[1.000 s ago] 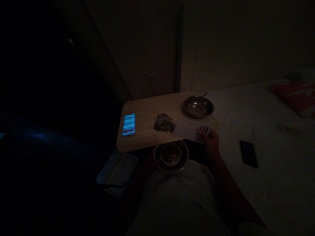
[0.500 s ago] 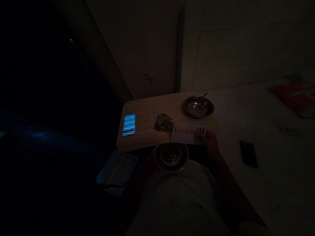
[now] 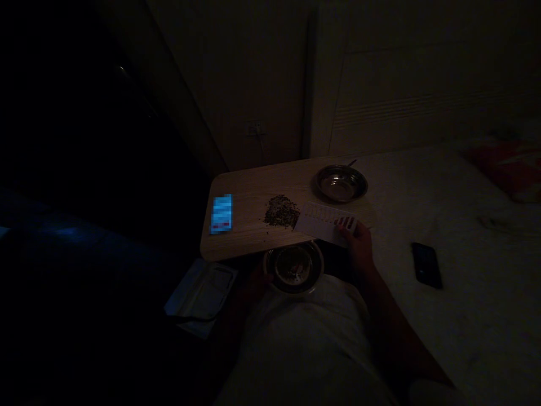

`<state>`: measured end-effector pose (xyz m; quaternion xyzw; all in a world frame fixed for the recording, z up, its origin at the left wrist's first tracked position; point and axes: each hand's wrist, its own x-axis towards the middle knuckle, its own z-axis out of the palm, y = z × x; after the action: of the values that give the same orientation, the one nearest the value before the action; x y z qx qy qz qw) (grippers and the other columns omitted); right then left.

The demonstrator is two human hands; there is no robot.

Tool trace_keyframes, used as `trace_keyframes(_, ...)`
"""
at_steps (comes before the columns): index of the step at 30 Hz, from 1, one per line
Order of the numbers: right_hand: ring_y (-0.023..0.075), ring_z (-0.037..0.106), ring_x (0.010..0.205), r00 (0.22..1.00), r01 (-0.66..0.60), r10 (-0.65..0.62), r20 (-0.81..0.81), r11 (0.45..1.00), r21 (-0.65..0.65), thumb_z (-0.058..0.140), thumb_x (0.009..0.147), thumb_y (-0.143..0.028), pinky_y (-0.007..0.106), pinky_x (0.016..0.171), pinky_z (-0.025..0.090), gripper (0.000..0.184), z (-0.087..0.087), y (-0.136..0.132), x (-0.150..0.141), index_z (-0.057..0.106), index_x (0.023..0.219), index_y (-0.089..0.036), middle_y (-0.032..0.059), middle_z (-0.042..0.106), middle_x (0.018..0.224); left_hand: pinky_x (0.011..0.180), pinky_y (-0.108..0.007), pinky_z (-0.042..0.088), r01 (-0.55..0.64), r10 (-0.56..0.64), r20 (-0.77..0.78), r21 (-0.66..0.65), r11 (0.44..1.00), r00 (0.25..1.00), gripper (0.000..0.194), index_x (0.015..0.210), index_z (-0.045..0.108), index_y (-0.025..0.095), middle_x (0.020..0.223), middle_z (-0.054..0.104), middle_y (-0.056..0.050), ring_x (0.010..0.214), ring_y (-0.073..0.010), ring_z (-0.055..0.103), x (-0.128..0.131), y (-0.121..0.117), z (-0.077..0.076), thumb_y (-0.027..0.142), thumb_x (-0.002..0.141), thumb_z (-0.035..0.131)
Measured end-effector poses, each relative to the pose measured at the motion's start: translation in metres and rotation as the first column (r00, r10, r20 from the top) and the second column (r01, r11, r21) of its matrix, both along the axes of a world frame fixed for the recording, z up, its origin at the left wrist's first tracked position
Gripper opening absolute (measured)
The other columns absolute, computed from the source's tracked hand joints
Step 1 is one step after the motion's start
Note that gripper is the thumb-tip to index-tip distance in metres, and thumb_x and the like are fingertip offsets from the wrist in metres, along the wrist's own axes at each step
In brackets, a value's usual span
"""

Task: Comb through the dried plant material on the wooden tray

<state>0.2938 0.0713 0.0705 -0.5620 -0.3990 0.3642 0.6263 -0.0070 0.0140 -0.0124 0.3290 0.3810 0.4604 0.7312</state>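
The room is very dark. My right hand [image 3: 358, 242] grips the right end of a white flat piece with a row of slots [image 3: 323, 221]. Its left edge lies against a heap of small dark grains or seeds [image 3: 281, 212] on the wooden table [image 3: 249, 186]. Just below the table's front edge, a round metal bowl [image 3: 319, 276] rests at my lap, with some dark bits inside. My left hand [image 3: 261, 281], dim and mostly in shadow, holds this bowl by its left rim; the thumb shows on the rim.
A second metal bowl [image 3: 342, 185] with a handle-like piece behind it stands at the table's back right. A lit phone screen [image 3: 222, 213] lies at the left. Below it is a pale tray or package [image 3: 203, 293]. A dark phone [image 3: 426, 265] lies on the bedding [image 3: 473, 316].
The slotted piece has swung, its slots now slanting down to the right, and its underside has lifted from the bowl side. My left hand stays at the bowl.
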Motion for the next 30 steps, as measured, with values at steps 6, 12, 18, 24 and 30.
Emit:
trace_keyframes(6,0.0202,0.066,0.074,0.999,-0.027,0.027,-0.028,1.000,0.008,0.078,0.068,-0.036,0.034,0.070,0.052,0.024,0.001,0.000,-0.002,0.072,0.086,-0.019,0.0036,0.075,0.084,0.115,-0.055,0.031,0.002,-0.002,0.027,-0.021,1.000,1.000,0.081,0.139,0.057,0.028,0.144,0.059,-0.007,0.141,-0.0427,0.038,0.000,0.000,-0.003,0.029,0.063,0.087)
trace_keyframes(12,0.0216,0.067,0.078,0.999,-0.017,0.017,0.038,1.000,0.002,0.076,0.070,-0.035,0.036,0.074,0.053,0.023,0.002,-0.001,-0.001,0.072,0.087,-0.019,0.0048,0.075,0.087,0.117,-0.055,0.028,0.010,-0.010,0.029,0.006,1.000,1.000,0.081,0.141,0.054,0.029,0.150,0.052,-0.009,0.143,-0.0389,0.036,0.000,0.000,-0.006,0.028,0.067,0.085)
trace_keyframes(18,0.0206,0.066,0.077,0.995,0.096,-0.096,0.029,0.995,0.006,0.075,0.070,-0.035,0.034,0.073,0.051,0.025,-0.002,0.002,0.008,0.072,0.088,-0.018,0.0046,0.074,0.085,0.116,-0.053,0.031,0.019,-0.019,0.010,0.015,1.000,1.000,0.082,0.141,0.054,0.028,0.149,0.054,-0.009,0.143,-0.0387,0.037,-0.003,0.001,-0.006,0.030,0.066,0.085)
trace_keyframes(24,0.0210,0.066,0.079,0.981,0.192,-0.192,0.008,0.981,0.029,0.075,0.070,-0.035,0.034,0.075,0.051,0.026,0.000,0.002,0.011,0.071,0.087,-0.016,0.0058,0.074,0.086,0.116,-0.056,0.029,0.015,-0.014,0.033,-0.018,1.000,0.999,0.085,0.141,0.054,0.027,0.146,0.057,-0.010,0.141,-0.0407,0.040,-0.002,0.001,-0.011,0.030,0.063,0.087)
trace_keyframes(30,0.0213,0.066,0.080,0.974,0.221,-0.223,0.033,0.973,0.060,0.073,0.070,-0.037,0.035,0.076,0.051,0.028,0.002,0.002,0.009,0.071,0.088,-0.016,0.0060,0.074,0.087,0.117,-0.054,0.028,0.035,-0.036,0.040,0.015,0.999,0.999,0.083,0.144,0.051,0.027,0.150,0.052,-0.010,0.143,-0.0385,0.037,-0.002,0.001,-0.006,0.029,0.067,0.084)
